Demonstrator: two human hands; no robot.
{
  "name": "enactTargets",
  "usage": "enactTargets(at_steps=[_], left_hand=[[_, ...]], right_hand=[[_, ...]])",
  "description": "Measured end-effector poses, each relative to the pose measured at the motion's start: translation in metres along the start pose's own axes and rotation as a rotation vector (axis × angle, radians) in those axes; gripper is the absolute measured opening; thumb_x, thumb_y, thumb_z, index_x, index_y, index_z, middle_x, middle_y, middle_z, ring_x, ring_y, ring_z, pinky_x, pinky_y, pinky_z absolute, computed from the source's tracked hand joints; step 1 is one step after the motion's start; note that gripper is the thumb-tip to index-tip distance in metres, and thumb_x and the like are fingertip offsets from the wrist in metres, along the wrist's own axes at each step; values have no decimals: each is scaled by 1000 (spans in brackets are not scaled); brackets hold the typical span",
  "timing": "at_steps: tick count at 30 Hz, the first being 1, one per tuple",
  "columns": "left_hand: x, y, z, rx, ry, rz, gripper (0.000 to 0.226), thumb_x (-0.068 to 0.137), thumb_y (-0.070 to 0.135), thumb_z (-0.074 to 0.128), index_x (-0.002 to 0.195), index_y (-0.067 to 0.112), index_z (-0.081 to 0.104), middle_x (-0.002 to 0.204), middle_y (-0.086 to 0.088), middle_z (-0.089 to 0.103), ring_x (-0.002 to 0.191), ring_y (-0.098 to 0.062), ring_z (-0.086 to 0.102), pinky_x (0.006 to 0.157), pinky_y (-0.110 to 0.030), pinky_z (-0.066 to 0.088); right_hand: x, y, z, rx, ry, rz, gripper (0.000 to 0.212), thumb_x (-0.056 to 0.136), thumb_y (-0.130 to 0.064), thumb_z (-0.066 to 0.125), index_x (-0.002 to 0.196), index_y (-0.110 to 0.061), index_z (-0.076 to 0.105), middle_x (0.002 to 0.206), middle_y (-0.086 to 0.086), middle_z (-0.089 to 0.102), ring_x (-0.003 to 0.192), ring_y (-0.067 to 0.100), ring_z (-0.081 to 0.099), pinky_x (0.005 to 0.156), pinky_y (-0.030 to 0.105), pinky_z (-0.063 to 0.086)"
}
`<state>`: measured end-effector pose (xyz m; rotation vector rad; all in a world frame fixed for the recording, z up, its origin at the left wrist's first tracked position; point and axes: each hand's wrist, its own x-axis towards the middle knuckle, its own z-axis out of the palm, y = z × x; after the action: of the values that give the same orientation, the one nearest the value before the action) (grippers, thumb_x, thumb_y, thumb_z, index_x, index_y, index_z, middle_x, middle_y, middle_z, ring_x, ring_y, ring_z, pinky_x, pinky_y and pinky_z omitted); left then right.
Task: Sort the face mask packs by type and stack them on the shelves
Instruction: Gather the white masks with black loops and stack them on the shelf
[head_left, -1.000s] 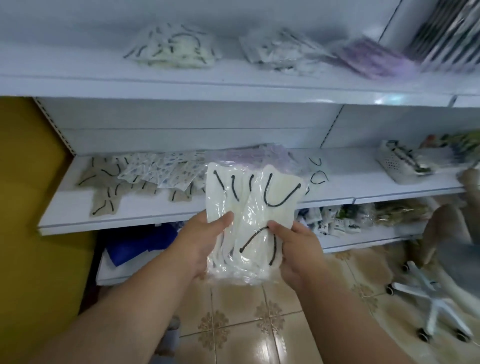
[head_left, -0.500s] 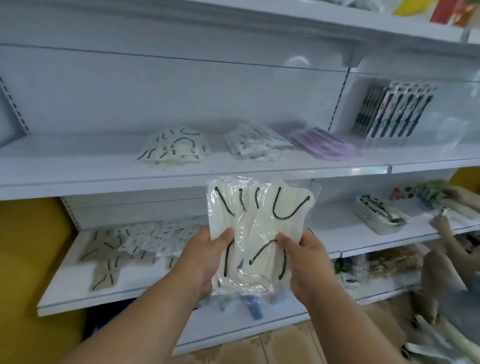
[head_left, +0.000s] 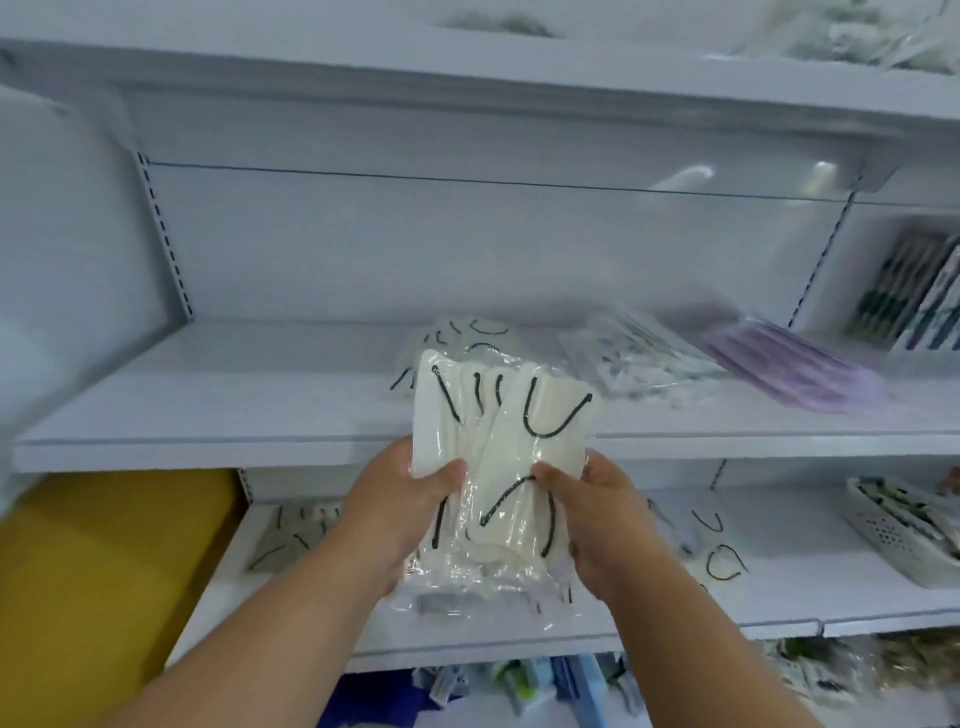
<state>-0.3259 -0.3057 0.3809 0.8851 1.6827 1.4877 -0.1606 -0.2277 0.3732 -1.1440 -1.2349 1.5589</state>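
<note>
Two shelves carry stock; the middle shelf is the landmark.

Item 1: purple packs, on that shelf, far right.

Item 2: patterned packs, on it, left of the purple ones.

Item 3: white pile, black ear loops, on it, behind the held bundle.

Item 4: held bundle, several slippery white packs, in front of the shelf edge. Left hand and right hand both pinch it, thumbs on top, fingers curled beneath.

Risk: loose packs may fan out and slide free, or knock the white pile askew on landing.
</note>
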Motion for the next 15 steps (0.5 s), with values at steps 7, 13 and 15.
enactTargets(at_steps=[7, 13, 15], left_hand=[[105, 39, -10, -118, 83, -21, 10, 95, 15, 67, 103, 20, 70, 93, -4, 78, 91, -31, 74, 85, -51, 58], [217, 65, -11, 135, 145, 27, 38, 67, 34, 80, 98, 18, 66, 96, -4, 74, 91, -28, 72, 87, -52, 58], [249, 67, -10, 275, 146, 12, 40, 74, 35, 82, 102, 17, 61, 100, 1, 66, 100, -27, 67, 91, -43, 56]], right_hand=[[116, -51, 32, -146, -25, -69, 10, 94, -6, 64, 87, -12, 68, 79, 3, 76, 77, 22, 72, 77, 36, 58], [222, -97, 75, -378, 19, -69, 8, 90, -10, 66, 83, -6, 65, 80, 12, 67, 66, 22, 59, 65, 28, 47], [253, -101, 89, -587, 33, -115, 8, 90, -14, 67, 85, -8, 64, 82, 8, 64, 66, 19, 57, 59, 24, 43]])
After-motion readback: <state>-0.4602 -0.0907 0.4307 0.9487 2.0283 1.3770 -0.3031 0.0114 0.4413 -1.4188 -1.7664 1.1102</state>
